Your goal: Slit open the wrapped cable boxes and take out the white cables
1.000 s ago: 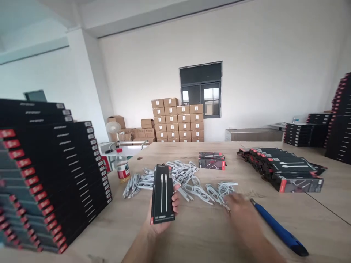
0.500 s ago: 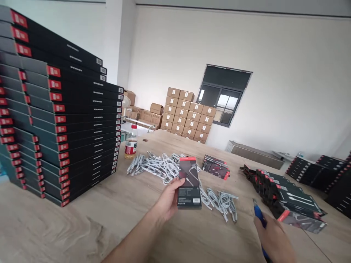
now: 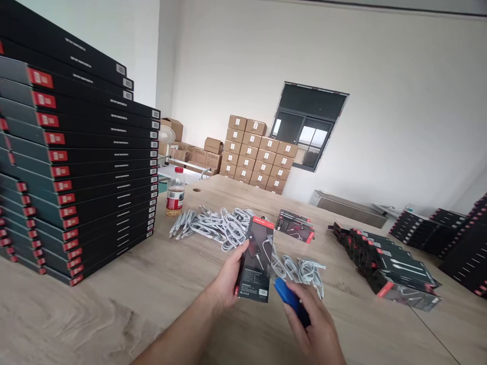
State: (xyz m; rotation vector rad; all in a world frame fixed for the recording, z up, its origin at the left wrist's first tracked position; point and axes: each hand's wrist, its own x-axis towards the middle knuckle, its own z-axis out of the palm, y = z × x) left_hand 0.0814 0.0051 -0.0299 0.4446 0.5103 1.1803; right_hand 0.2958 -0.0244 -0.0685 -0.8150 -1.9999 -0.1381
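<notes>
My left hand (image 3: 227, 276) grips a black retail box (image 3: 255, 263) by its left side, thumb on the front, tilted above the table. The box has a red top edge and a picture of a cable. My right hand (image 3: 314, 322) is closed round a blue-handled cutter (image 3: 289, 299), whose tip is at the box's right edge; whether they touch I cannot tell. Behind the box lie coiled white cables (image 3: 232, 228), and more coils (image 3: 304, 269) lie to its right. A few similar black boxes (image 3: 294, 225) rest flat beyond them.
A tall stack of black boxes (image 3: 95, 167) stands at the left, beside a red-capped bottle (image 3: 175, 195). On the right is an overlapping row of black boxes (image 3: 395, 263), with more stacks (image 3: 467, 243) further right. Brown cartons (image 3: 251, 152) are piled behind the wooden table (image 3: 144, 289).
My right hand has moved left with the blue cutter, from beside the right-hand box row to the held box. The held box has tilted and turned slightly. The view has shifted a little.
</notes>
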